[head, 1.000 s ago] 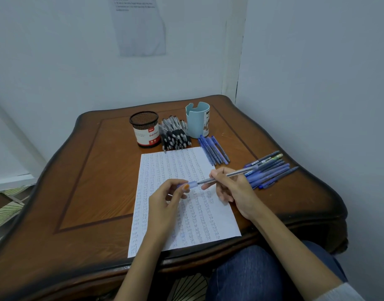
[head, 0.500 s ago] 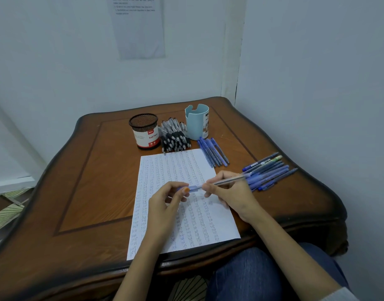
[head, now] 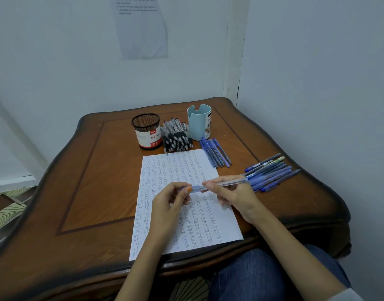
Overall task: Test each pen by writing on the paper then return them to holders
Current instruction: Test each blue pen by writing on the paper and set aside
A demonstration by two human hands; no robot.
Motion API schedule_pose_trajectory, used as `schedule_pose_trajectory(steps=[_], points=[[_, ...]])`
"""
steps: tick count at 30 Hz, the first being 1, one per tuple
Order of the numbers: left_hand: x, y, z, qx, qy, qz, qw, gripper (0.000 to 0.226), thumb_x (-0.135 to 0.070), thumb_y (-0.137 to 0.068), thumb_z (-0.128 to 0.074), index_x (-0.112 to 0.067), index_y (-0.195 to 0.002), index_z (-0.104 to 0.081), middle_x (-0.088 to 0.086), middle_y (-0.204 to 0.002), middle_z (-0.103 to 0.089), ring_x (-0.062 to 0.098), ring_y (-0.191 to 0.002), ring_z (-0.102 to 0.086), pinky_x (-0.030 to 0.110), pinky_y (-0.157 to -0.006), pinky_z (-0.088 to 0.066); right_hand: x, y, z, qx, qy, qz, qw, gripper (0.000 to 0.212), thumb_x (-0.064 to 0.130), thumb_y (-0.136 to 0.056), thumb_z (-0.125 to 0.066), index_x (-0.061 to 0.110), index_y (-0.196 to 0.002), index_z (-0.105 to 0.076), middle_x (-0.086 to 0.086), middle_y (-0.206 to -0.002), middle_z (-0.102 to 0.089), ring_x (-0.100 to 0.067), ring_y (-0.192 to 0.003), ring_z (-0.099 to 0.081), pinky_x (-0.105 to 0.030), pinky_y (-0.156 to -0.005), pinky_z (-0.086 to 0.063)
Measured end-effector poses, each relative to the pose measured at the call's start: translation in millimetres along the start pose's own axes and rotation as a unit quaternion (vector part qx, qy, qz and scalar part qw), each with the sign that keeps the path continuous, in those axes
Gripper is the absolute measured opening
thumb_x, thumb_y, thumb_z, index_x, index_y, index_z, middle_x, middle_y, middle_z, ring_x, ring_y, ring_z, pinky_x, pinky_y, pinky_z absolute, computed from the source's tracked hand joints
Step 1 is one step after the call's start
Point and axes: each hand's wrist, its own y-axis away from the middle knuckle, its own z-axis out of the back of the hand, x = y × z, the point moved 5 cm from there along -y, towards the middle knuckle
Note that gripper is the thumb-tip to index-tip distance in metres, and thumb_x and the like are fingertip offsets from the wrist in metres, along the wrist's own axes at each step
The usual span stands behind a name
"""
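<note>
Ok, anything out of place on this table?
Nothing spilled or damaged. Only the pens lie loose on the brown wooden table: a black pen pile between the black mesh holder and light blue plastic holder, blue pens beside the latter, more blue pens near the right edge.

Table [head: 82, 192]: paper [head: 165, 170] near-centre; two holders [head: 146, 131] far; pen piles [head: 178, 137] between and right.

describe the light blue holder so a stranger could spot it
On the wooden table, look at the far side. The light blue holder stands right of the black pen pile; unlike the black mesh cup, it is solid with a notched rim.
</note>
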Motion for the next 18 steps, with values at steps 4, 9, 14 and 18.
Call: schedule_pose_trajectory(steps=[4, 9, 14, 18], points=[[1.2, -0.2, 1.2, 0.006, -0.024, 0.0, 1.0, 0.011, -0.01, -0.092, -0.06, -0.016, -0.092, -0.07, 0.0, -0.071, -0.066, 0.013, -0.069, -0.06, 0.027, -0.071, -0.052, -1.9, 0.0, 0.6, 0.003, 0.026, -0.006, 1.0, 0.016, 0.015, -0.079, -0.076, 0.005, -0.092, -0.077, -0.002, -0.055, -0.064, -0.011, -0.043, -0.049, -0.018, -0.043, -0.042], [0.7, 0.6, -0.5, 0.019, -0.053, 0.009, 0.998, 0.013, -0.009, -0.093, -0.058, -0.016, -0.091, -0.069, -0.005, -0.069, -0.064, 0.006, -0.066, -0.058, 0.018, -0.064, -0.048, -1.2, -0.6, -0.2, 0.019, 0.033, -0.005, 0.999, 0.016, 0.015, -0.078, -0.077, 0.005, -0.091, -0.077, -0.009, -0.053, -0.062, -0.016, -0.041, -0.048, -0.021, -0.042, -0.041], [-1.5, 0.7, -0.7, 0.016, -0.075, -0.005, 0.997, 0.013, -0.009, -0.092, -0.06, -0.019, -0.091, -0.069, -0.004, -0.071, -0.066, 0.005, -0.066, -0.058, 0.02, -0.067, -0.049, -1.0, -1.1, -0.9, 0.026, 0.035, -0.001, 0.999, 0.015, 0.016, -0.078, -0.076, 0.007, -0.091, -0.077, -0.013, -0.053, -0.061, -0.016, -0.041, -0.047, -0.021, -0.042, -0.04], [-1.5, 0.1, -0.5, 0.012, -0.051, 0.003, 0.999, 0.012, -0.011, -0.092, -0.06, -0.019, -0.092, -0.07, -0.004, -0.077, -0.067, 0.008, -0.071, -0.06, 0.023, -0.07, -0.049, 0.9, 0.1, -3.7, 0.026, 0.028, -0.003, 0.999, 0.016, 0.014, -0.08, -0.075, 0.006, -0.093, -0.076, -0.005, -0.057, -0.066, -0.012, -0.04, -0.048, -0.018, -0.04, -0.038]])
